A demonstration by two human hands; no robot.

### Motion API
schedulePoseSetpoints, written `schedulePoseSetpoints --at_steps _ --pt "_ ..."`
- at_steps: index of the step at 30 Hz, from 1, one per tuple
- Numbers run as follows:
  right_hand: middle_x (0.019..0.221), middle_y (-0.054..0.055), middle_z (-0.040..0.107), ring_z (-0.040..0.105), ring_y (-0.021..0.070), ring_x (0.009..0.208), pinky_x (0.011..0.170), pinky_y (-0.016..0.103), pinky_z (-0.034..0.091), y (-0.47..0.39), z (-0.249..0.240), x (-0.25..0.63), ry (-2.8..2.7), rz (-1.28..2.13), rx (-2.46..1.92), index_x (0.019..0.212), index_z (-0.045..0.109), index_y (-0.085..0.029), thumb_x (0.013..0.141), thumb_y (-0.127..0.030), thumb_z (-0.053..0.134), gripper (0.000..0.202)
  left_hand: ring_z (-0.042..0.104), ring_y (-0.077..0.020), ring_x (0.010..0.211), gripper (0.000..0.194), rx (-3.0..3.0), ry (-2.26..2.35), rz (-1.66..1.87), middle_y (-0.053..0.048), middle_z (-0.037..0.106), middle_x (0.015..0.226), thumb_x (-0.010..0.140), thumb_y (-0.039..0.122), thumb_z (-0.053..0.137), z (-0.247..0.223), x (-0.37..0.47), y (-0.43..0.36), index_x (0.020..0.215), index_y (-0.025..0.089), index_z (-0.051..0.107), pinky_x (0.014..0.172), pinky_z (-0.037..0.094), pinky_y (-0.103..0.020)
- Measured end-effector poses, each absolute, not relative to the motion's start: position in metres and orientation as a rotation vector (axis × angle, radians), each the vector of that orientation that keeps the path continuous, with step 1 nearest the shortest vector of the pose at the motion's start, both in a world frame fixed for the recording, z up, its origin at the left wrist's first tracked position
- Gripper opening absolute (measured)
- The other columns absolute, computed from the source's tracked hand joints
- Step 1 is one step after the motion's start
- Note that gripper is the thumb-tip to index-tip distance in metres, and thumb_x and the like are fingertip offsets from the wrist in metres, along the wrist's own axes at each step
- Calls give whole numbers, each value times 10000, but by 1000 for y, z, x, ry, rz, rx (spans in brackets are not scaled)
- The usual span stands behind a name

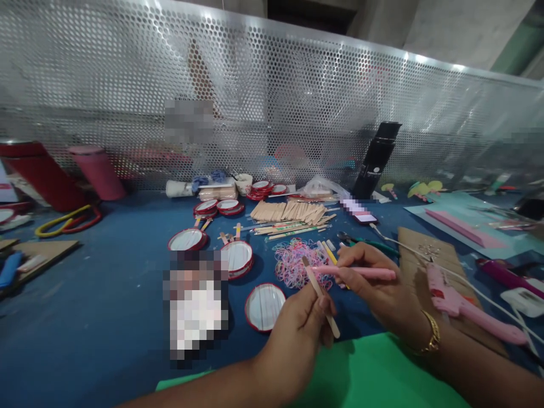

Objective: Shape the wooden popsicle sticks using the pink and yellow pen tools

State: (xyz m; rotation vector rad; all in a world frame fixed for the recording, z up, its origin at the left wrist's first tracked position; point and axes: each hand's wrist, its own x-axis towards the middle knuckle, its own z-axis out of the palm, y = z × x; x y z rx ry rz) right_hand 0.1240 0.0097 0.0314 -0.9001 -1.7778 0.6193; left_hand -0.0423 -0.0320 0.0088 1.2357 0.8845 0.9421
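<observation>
My left hand [300,334] is closed round a wooden craft stick [331,323], whose upper end looks dark. Between the fingers of my right hand [376,277] is a pink pen [378,273], its tip at the stick near the dark end. Behind the hands lies a tangled heap of colourful rubber bands [293,263]. A round red-rimmed disc [266,307] rests flat on the blue table just left of my left hand. Green sheet material [369,374] is under my wrists.
Further back are more red-rimmed discs [236,258], piled craft sticks [293,212] and a phone [359,211]. A pink glue gun [463,309] lies on cardboard [410,249] at right, with a white cable across it. Red [45,175] and pink [97,173] bottles stand at left.
</observation>
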Motion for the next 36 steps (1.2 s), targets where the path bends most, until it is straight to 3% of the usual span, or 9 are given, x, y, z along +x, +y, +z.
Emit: schedulePoseSetpoints --at_steps 10,36 --pt "685 -3 611 571 145 637 624 292 453 12 35 123 -1752 643 -922 748 598 -206 904 -320 598 193 412 -107 479 346 1237 912 955 42 482 545 940 509 438 4 -43 -31 807 199 512 487 284 -237" --pt "703 -6 606 555 145 645 636 291 436 10 29 127 -1735 799 -824 856 602 -215 923 -303 559 119 402 -101 468 338 1258 920 938 43 484 546 946 496 425 6 -44 -33 814 196 508 484 288 -231"
